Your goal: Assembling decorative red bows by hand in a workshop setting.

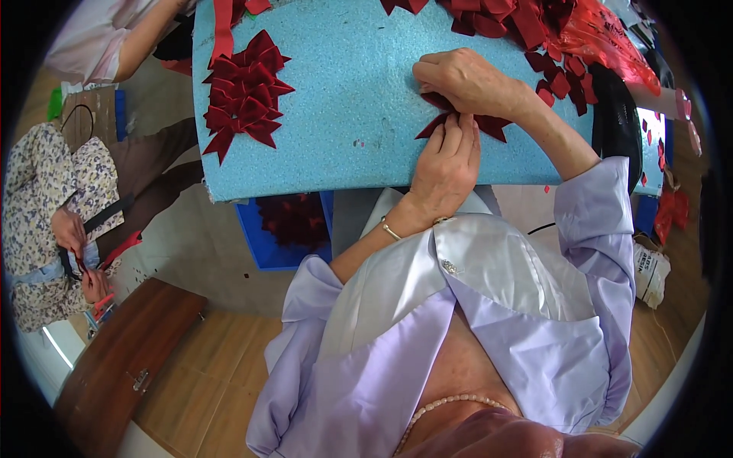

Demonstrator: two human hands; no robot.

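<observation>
Workpiece position: the dark red velvet ribbon bow (492, 129) lies right of centre in the upper half of the frame, near the front edge of the pale blue, glitter-flecked work surface (343, 99). Two pointed tails show, one to each side; the middle is covered.

Hand state: the left hand (447, 168) reaches up from below with its fingers straight and together, tips at the bow's middle. The right hand (472, 80) arches over the upper part, fingers curled inward. Both sets of pads are hidden, so whether either hand pinches the fabric cannot be told.

Recommended handling:
1. Steady the centre with the left fingertips; a slack hold would probably let the folds spread.
2. Work the upper folds with the right fingers, applying even tension to both sides.
3. Leave the tails flat and untwisted. Avoid hard rubbing, which may mark velvet.
4. Check symmetry against the stacked dark red velvet bows (244, 99) at upper left.
5. Exclude the loose red cut pieces (565, 80) at upper right from the folds.
</observation>
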